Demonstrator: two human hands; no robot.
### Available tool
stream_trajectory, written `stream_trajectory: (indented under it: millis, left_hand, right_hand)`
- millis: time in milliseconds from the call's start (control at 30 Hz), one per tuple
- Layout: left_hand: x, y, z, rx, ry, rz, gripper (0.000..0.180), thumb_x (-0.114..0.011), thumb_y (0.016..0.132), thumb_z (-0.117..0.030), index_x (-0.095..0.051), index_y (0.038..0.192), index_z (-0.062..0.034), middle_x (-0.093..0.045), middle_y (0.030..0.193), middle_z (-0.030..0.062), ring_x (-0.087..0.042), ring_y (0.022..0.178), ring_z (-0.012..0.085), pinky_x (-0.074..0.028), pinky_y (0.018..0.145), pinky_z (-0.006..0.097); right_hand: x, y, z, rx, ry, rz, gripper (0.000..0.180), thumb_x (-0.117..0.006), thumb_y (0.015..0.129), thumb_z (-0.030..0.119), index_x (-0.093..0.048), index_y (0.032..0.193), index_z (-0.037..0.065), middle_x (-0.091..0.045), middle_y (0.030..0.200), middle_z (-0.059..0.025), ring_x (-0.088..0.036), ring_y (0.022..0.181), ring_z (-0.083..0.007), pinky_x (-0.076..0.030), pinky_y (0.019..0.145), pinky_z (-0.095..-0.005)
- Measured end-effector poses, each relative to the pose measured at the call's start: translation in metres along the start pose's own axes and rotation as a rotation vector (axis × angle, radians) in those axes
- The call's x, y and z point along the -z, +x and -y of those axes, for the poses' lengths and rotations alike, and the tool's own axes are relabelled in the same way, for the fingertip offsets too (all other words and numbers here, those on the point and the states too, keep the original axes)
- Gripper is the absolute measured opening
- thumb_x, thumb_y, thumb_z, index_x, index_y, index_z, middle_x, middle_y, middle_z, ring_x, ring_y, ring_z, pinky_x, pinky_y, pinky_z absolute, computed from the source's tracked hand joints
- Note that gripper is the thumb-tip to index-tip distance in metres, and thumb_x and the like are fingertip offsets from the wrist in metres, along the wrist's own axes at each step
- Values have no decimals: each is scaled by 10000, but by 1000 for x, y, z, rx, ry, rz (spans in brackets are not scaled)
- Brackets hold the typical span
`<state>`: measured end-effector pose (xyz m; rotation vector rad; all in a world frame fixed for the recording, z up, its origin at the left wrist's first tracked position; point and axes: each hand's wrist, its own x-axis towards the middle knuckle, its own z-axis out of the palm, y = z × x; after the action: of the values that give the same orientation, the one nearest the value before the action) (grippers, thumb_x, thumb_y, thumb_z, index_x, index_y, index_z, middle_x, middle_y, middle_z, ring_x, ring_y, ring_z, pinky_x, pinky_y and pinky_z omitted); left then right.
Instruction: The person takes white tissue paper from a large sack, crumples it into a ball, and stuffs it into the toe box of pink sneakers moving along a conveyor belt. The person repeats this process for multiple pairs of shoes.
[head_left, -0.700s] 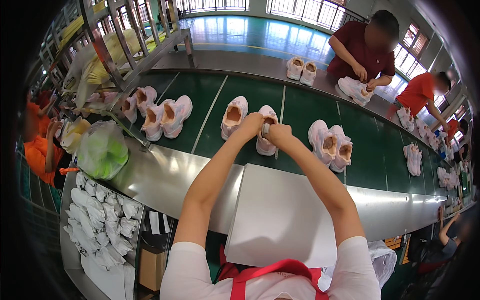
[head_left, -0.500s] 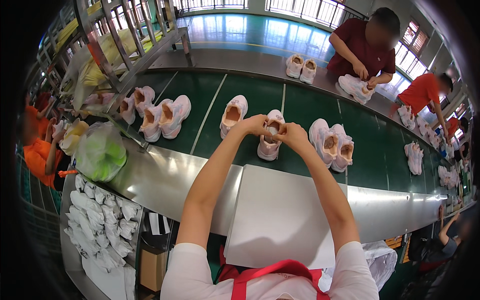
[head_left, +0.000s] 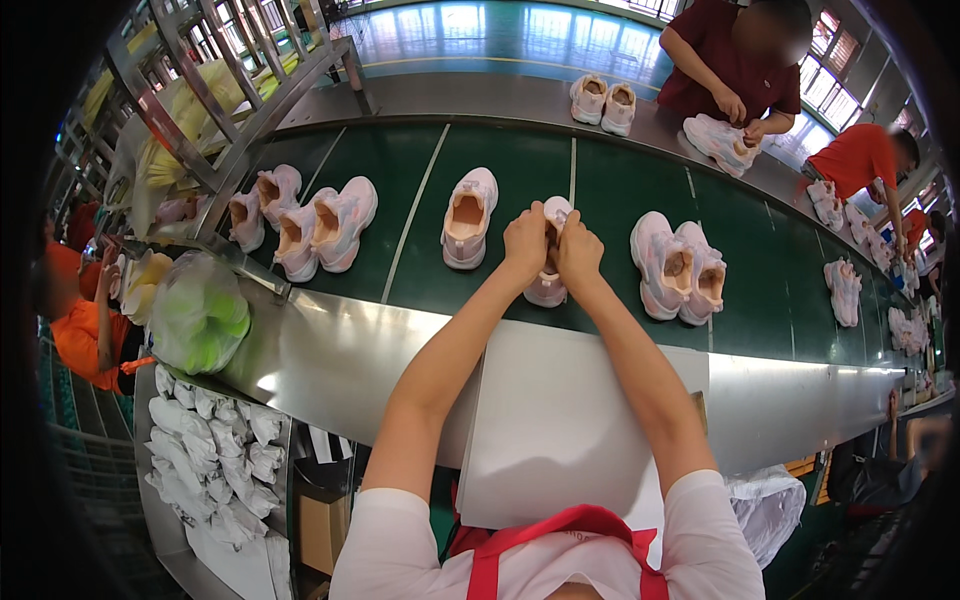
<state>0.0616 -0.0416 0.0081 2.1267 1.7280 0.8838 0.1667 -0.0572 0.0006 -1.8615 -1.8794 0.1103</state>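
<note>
A pale pink and white sneaker (head_left: 546, 292) stands on the green conveyor belt in front of me, its toe pointing away. My left hand (head_left: 526, 242) has its fingers curled on the left side of the shoe's opening. Opposite it, my right hand (head_left: 578, 250) grips the right side, thumbs close together near the tongue. Both hands cover most of the opening, so the fingertips are hidden. To the left stands a single matching sneaker (head_left: 468, 220), untouched. A pair of the same sneakers (head_left: 660, 265) sits to the right.
More sneakers (head_left: 342, 225) stand on the belt (head_left: 400, 170) at left. A stack of white sheets (head_left: 560, 430) lies between me and the belt. White paper bundles (head_left: 205, 450) fill a tray at lower left, near a plastic bag (head_left: 200, 315). Across the belt, a co-worker (head_left: 735, 70) handles another shoe.
My hands have shifted from the rear of the shoe's opening toward its tongue, and the fingers are more curled. The view has tilted slightly.
</note>
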Motion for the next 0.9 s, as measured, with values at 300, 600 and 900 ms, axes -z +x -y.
stream_trajectory:
  millis: [300,600,900]
  left_hand:
    - [82,-45,25,63,509,-339,479,-682,745,-207,-486,1145,-28,-384,1290,235,-383,1193,405,-391,873,572]
    - [39,-62,-1,218,427,237,202,-541,846,-166,-580,1033,-101,-430,1245,222,-501,1104,378,-420,873,552]
    - [22,-224,-134,-960,-272,380,148,-685,715,-79,-580,817,-64,-575,832,50,-551,775,226,-442,720,325]
  right_hand:
    - [166,-140,-45,9,379,-131,320,-632,817,147,-560,1119,70,-585,900,-65,-566,672,-167,-464,656,-283]
    - [196,-284,-116,-192,-312,-78,475,-696,731,259,-554,1110,10,-538,981,-106,-496,948,-280,-377,827,-383]
    - [194,-273,-100,-104,-110,-205,417,-697,718,151,-507,1067,27,-529,1018,-104,-507,919,-276,-406,777,-378]
